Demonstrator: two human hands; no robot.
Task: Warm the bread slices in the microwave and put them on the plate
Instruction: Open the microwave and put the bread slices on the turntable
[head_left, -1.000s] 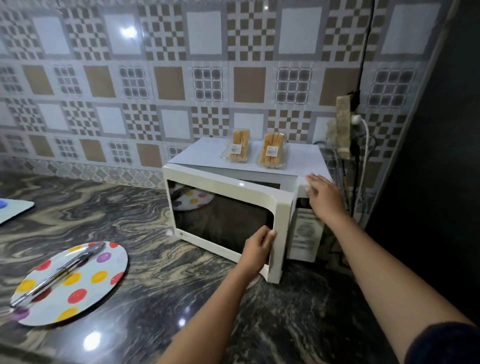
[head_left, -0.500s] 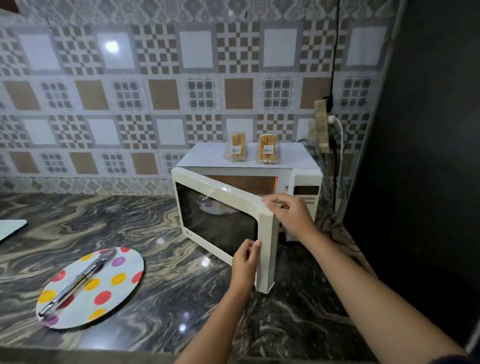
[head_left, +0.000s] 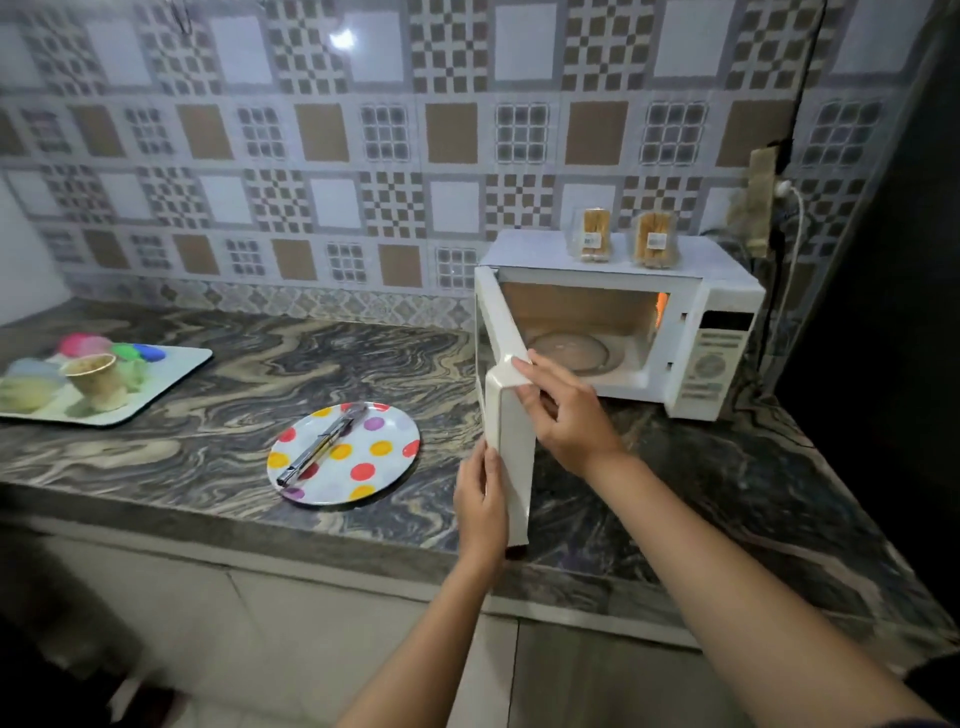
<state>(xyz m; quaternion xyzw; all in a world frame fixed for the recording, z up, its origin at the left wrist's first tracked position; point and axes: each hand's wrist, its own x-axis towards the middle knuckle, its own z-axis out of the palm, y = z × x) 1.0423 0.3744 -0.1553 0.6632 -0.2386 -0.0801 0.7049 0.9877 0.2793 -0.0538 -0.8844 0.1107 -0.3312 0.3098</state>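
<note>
- Microwave: white, standing at the back right of the marbled counter, against the tiled wall. An orange light glows at the right of its cavity, and the glass turntable lies on the cavity floor.
- Door: hinged on the microwave's left side and swung wide open, so it is seen nearly edge-on.
- Right hand: grips the door's upper free corner, with the fingers curled over the top edge.
- Left hand: holds the lower part of the door's free edge, with the thumb on the near edge.
- Bread packs: two clear packs, each with a label, standing side by side on top of the microwave.
- Plate: white with coloured dots, on the counter just left of the open door.
- Tongs: metal, lying diagonally across the plate.
- Tray: at the far left of the counter, carrying a cup and blurred coloured containers.
</note>
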